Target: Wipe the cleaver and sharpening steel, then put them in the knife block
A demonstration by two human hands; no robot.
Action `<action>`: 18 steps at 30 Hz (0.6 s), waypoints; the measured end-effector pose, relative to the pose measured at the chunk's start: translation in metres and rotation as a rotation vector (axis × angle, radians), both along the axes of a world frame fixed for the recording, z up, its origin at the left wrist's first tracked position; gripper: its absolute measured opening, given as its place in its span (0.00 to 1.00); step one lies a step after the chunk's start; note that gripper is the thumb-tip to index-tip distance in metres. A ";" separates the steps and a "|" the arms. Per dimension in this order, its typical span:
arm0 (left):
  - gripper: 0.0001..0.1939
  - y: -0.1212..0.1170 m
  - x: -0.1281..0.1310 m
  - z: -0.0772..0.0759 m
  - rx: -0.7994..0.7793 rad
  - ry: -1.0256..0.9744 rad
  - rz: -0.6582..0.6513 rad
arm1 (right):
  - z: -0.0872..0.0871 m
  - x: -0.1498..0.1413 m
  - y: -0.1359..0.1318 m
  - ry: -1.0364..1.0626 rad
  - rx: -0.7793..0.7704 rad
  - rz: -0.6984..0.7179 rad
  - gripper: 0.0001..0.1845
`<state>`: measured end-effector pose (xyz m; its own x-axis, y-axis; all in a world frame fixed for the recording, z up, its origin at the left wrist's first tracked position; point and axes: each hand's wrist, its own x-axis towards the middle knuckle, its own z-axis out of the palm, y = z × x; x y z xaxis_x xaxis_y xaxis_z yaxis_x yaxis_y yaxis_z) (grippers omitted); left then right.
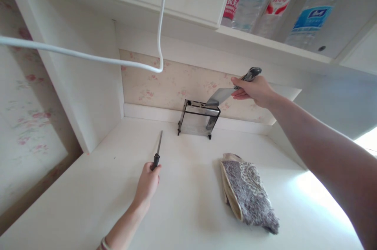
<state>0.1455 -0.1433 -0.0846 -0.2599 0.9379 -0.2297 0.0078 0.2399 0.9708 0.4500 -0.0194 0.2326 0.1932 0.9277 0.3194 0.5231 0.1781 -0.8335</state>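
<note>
My right hand (pixel 255 89) grips the dark handle of a cleaver (pixel 221 95) and holds it tilted. The broad blade points down and left, its tip at the slotted top of the knife block (pixel 196 122); whether it is inside a slot I cannot tell. This block is clear-sided with a black frame and stands upright at the back of the white desk. Lower left, my left hand (pixel 149 182) is closed round the black handle of a sharpening steel (pixel 160 143). Its thin metal rod points away from me, apart from the block.
A folded grey-and-beige patterned cloth (pixel 250 193) lies on the white desk (pixel 182 203) at right. A white cable (pixel 118 61) hangs across the upper left. Overhead, a shelf (pixel 271 47) holds several plastic bottles (pixel 309 20). Side panels and a flowered wall (pixel 171 81) enclose the back.
</note>
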 end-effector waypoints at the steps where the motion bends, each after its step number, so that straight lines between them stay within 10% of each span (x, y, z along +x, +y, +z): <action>1: 0.18 0.000 0.000 -0.001 -0.002 -0.002 -0.004 | 0.000 0.000 0.002 -0.008 -0.005 -0.004 0.24; 18: 0.16 -0.002 0.001 0.003 -0.040 -0.036 -0.076 | 0.010 0.003 0.048 -0.053 -0.030 -0.135 0.31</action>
<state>0.1470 -0.1454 -0.0812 -0.1791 0.9445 -0.2753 -0.0076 0.2785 0.9604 0.4526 0.0282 0.2424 0.3003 0.9038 0.3051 0.5842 0.0785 -0.8078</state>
